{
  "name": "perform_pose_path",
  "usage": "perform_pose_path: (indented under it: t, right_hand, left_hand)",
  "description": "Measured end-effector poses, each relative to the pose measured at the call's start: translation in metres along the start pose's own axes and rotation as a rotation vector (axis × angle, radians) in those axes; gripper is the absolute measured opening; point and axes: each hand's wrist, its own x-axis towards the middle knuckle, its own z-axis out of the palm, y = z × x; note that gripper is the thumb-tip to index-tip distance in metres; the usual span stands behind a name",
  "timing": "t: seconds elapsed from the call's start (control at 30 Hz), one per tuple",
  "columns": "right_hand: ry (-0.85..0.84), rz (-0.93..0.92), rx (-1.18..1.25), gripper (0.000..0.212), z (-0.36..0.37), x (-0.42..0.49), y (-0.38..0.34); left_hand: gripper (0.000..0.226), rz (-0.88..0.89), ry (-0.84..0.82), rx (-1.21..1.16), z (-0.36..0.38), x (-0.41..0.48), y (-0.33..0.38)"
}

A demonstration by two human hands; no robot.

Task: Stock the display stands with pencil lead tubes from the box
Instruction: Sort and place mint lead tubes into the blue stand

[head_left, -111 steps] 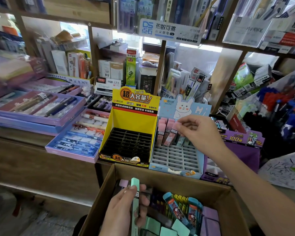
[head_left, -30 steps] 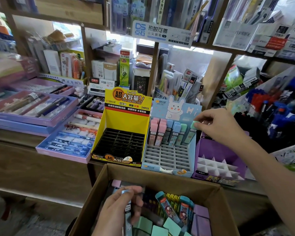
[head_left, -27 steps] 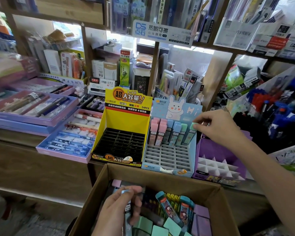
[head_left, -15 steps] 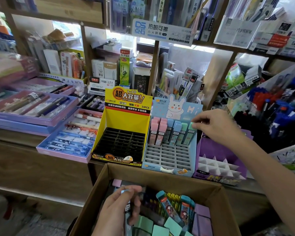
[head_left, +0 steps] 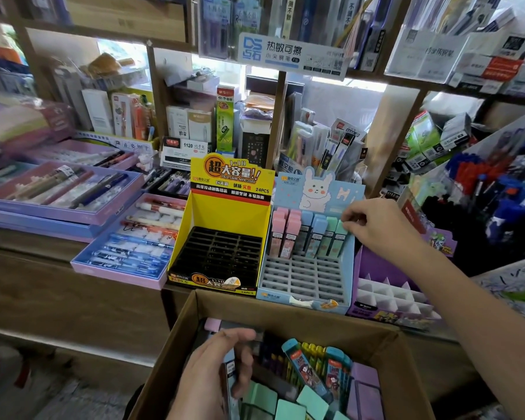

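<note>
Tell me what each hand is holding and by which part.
Right hand pinches the top of a green lead tube in the blue display stand. Left hand grips a pale blue tube around its middle, inside the cardboard box.

Blue rabbit stand (head_left: 303,280): pink tubes (head_left: 281,237), blue tubes (head_left: 314,234) upright along back; end mint tube (head_left: 340,244) pinched by right hand (head_left: 376,225). Yellow stand (head_left: 225,213), purple stand (head_left: 388,295) empty. Cardboard box (head_left: 285,310): loose tubes; left hand (head_left: 212,374) grips pale blue tube (head_left: 229,365).

So the box (head_left: 300,310) is plain matt brown cardboard, the lead tubes (head_left: 315,234) look like smooth glossy plastic, the yellow stand (head_left: 225,210) is shiny printed card, and the bench (head_left: 58,292) is dull brown wood.
</note>
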Motion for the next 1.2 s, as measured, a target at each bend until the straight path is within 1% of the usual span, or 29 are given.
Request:
perform_pose_path:
  t: [0.13, 0.23, 0.33, 0.4, 0.5, 0.6, 0.67, 0.73, 0.83, 0.9, 0.93, 1.0, 1.1, 1.2]
  right_hand:
    - [-0.010, -0.042, -0.052, 0.007, -0.005, -0.003, -0.005]
    - [0.066, -0.101, -0.072, 0.008, -0.010, -0.016, -0.015]
    - [0.219, -0.105, 0.141, 0.007, -0.012, -0.047, -0.028]
    - [0.213, -0.082, 0.308, 0.011, -0.008, -0.074, -0.038]
    - [0.087, -0.038, 0.434, 0.017, 0.009, -0.113, -0.045]
    - [-0.078, 0.092, 0.522, 0.021, 0.032, -0.146, -0.043]
    - [-0.218, 0.176, 0.546, 0.024, 0.047, -0.160, -0.036]
    - [-0.371, 0.244, 0.534, 0.022, 0.059, -0.170, -0.027]
    - [-0.569, 0.315, 0.428, 0.016, 0.073, -0.177, -0.015]
    - [-0.698, 0.352, 0.383, 0.011, 0.079, -0.179, -0.010]
    - [-0.751, 0.369, 0.371, 0.014, 0.080, -0.180, -0.010]
    - [-0.802, 0.389, 0.357, 0.019, 0.082, -0.180, -0.008]
    - [-0.806, 0.400, 0.356, 0.022, 0.082, -0.180, -0.006]
    - [-0.799, 0.419, 0.376, 0.026, 0.081, -0.182, -0.004]
  left_hand:
    - [0.033, -0.006, -0.002, -0.029, 0.002, -0.004, 0.001]
    - [0.033, 0.000, -0.023, -0.042, 0.004, -0.008, 0.003]
    - [0.030, 0.081, -0.032, -0.018, 0.005, -0.011, 0.005]
    - [0.031, 0.123, -0.032, 0.005, 0.006, -0.010, 0.005]
    - [0.030, 0.172, -0.046, 0.057, 0.010, -0.008, 0.010]
    - [0.029, 0.262, -0.090, 0.197, 0.016, -0.007, 0.020]
    - [0.030, 0.280, -0.142, 0.288, 0.021, -0.007, 0.028]
    - [0.034, 0.274, -0.193, 0.385, 0.025, -0.007, 0.038]
    - [0.037, 0.301, -0.218, 0.551, 0.035, -0.002, 0.055]
    - [0.038, 0.324, -0.276, 0.599, 0.044, 0.003, 0.067]
    - [0.039, 0.347, -0.306, 0.619, 0.049, 0.005, 0.072]
    - [0.039, 0.419, -0.336, 0.700, 0.060, 0.010, 0.082]
    - [0.025, 0.538, -0.358, 0.809, 0.078, 0.020, 0.095]
    - [0.020, 0.654, -0.305, 0.905, 0.094, 0.033, 0.104]
